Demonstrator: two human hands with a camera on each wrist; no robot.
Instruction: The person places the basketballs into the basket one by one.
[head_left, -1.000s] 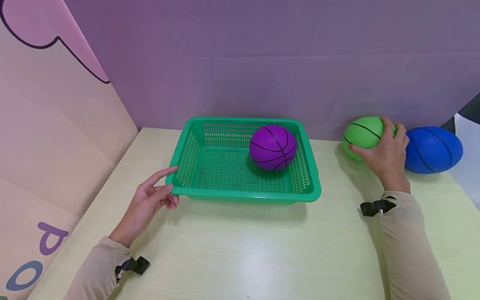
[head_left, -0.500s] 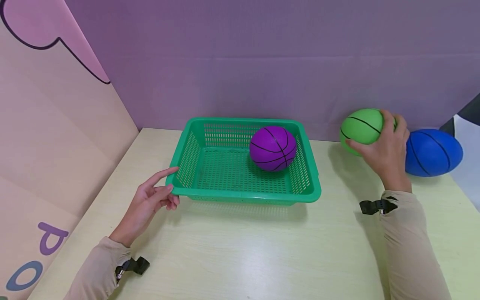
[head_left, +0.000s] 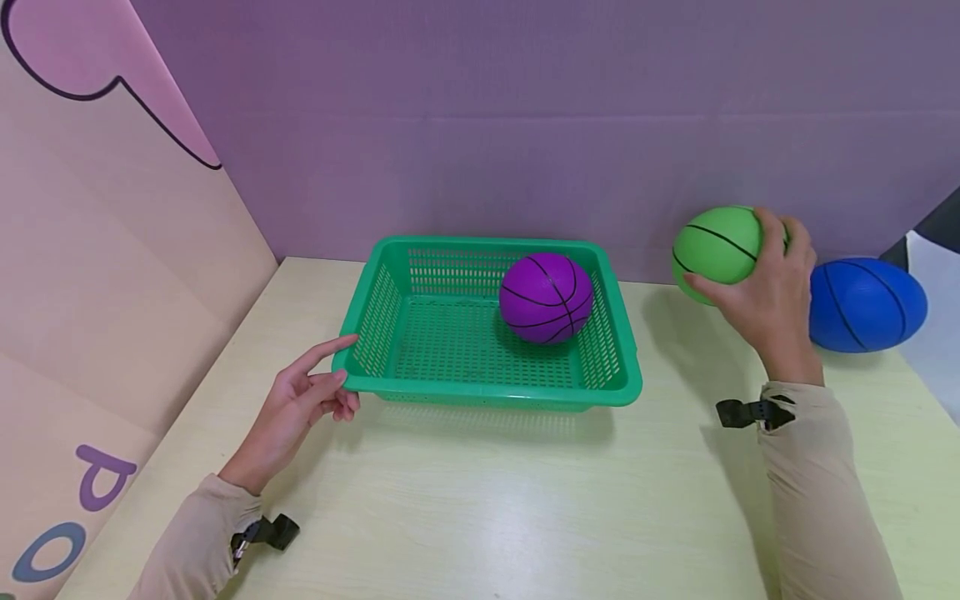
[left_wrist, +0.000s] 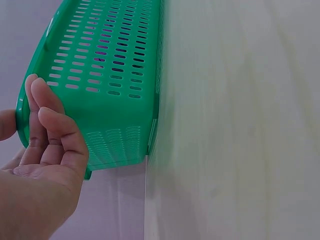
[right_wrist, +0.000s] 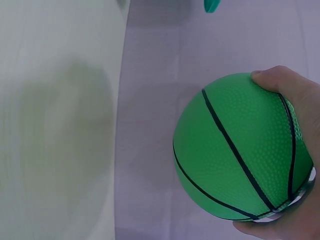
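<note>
The right hand point(head_left: 772, 296) is gripping a green toy basketball point(head_left: 716, 243) from its right side, fingers and thumb curled round it, holding it clear of the pale wooden table point(head_left: 480, 500), to the right of the green plastic basket point(head_left: 420, 385) and just left of a blue ball point(head_left: 866, 304) resting by the purple backdrop. The left hand point(head_left: 300, 404) is lying loosely open against the basket's near left corner, fingertips touching the rim but not clasping it. A purple basketball point(head_left: 546, 296) is sitting inside the basket toward its back right. The grip is looking one-sided and the ball's skin is pebbled but rounded, so it is likely at risk of slipping out and bouncing off the table. With only light fingertip contact, the basket is also liable to slide if bumped, and the purple ball is free to roll inside it.
</note>
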